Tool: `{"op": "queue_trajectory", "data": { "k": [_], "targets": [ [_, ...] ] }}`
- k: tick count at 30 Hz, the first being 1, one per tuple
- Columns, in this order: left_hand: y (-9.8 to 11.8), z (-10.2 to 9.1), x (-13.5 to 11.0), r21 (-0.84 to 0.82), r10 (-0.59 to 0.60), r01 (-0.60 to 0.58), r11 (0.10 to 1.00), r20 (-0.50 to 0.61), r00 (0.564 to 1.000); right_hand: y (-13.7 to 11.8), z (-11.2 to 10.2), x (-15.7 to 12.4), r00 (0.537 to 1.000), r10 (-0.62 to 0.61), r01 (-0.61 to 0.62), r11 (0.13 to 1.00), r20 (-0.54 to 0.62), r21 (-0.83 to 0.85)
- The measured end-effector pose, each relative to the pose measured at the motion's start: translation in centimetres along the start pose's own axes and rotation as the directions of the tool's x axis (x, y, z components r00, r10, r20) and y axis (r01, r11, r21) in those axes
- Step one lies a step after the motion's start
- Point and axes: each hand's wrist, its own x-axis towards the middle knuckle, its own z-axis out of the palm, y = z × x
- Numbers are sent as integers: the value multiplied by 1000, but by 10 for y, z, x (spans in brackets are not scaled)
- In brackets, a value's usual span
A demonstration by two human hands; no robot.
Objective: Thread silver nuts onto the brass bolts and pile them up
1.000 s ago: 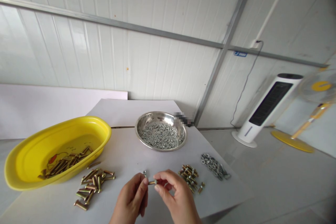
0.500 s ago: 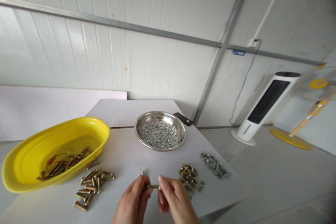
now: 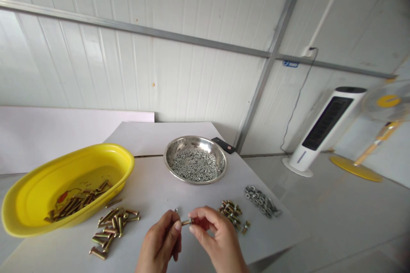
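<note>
My left hand is closed on a brass-coloured bolt, which lies sideways between my two hands. At the bolt's right end, the thumb and fingers of my right hand pinch a small metal ring; whether it is a nut or a washer I cannot tell. Just beyond my left fingertips a small silver nut rests on the table, partly hidden. Right of my hands lies a pile of bolts fitted with small silver pieces, partly covered by my right hand.
A steel bowl of small nuts stands at the back. Loose bolts lie left of my hands, beside a yellow tub with more bolts. Washers are heaped near the table's right edge. A black flat object lies behind the bowl.
My right hand has turned, its thumb now below and its fingers above the bolt's end. The bolt and my left hand have shifted slightly.
</note>
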Motion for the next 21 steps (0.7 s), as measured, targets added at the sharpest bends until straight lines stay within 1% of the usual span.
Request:
{"op": "queue_trajectory", "data": {
  "k": [3,6,8,11,12,13,15,17,19,21],
  "targets": [
    [-1,-1,0,47,29,-30,998,19,999,1,1,-1,999,6,-5,1000,44,-15],
    [0,0,-2,61,82,-84,995,32,996,-2,4,-3,993,49,-48,999,109,-13],
    [1,3,-4,57,108,-111,992,44,993,-2,5,-5,983,118,-118,993,139,-6],
    [1,5,-5,55,108,-112,992,67,992,2,6,-6,945,252,-263,964,207,26],
    [0,5,-5,43,97,-100,994,73,993,3,5,-6,935,276,-290,956,223,36],
    [-1,5,-4,26,83,-85,996,77,994,4,4,-5,936,276,-291,956,220,42],
    [-4,2,-2,-16,51,-49,999,76,996,5,2,-3,965,208,-217,975,161,41],
    [-8,-2,2,-61,13,-9,998,66,998,4,0,-2,992,98,-101,994,83,33],
    [-10,-5,4,-103,-37,43,994,56,998,0,-1,-1,999,8,-9,1000,40,22],
    [-12,-6,5,-131,-79,87,988,60,995,-3,-1,-1,998,-46,46,999,33,8]
  ]
}}
